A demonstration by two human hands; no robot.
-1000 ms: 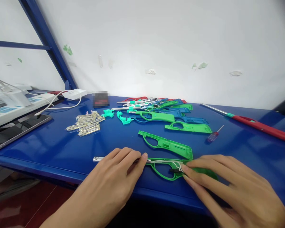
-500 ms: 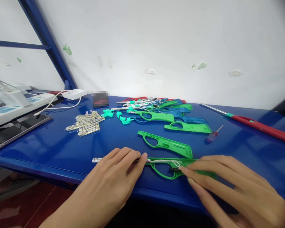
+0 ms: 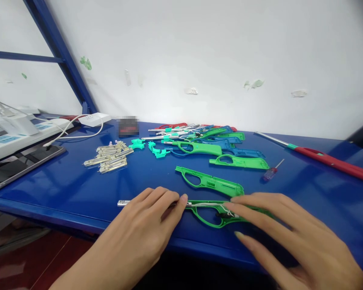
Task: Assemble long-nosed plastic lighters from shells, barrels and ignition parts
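Observation:
My left hand [image 3: 148, 225] is closed on the silver metal tube [image 3: 123, 203] of a gas lighter, whose tip sticks out to the left. The tube sits at the front end of an open green lighter shell half [image 3: 209, 225] lying on the table. White wires [image 3: 210, 204] run along the shell toward a small black part [image 3: 220, 220] behind the trigger loop. Over the shell's rear end, my right hand [image 3: 293, 233] has its thumb apart from its fingers, with the fingertips at the wires and upper edge. Another green shell half [image 3: 225, 186] lies just beyond.
Clear fuel tanks [image 3: 113, 159] and turquoise triggers [image 3: 160, 153] lie on the blue table [image 3: 63, 193]. Behind is a pile of lighter parts [image 3: 199, 141]. A small screwdriver [image 3: 270, 173] and a red lighter [image 3: 326, 159] are on the right; a tablet [image 3: 24, 167] and power strip [image 3: 48, 129] on the left.
My right fingers have shifted slightly left and up along the wires, and the thumb has spread away from them. My left hand stays in place on the tube.

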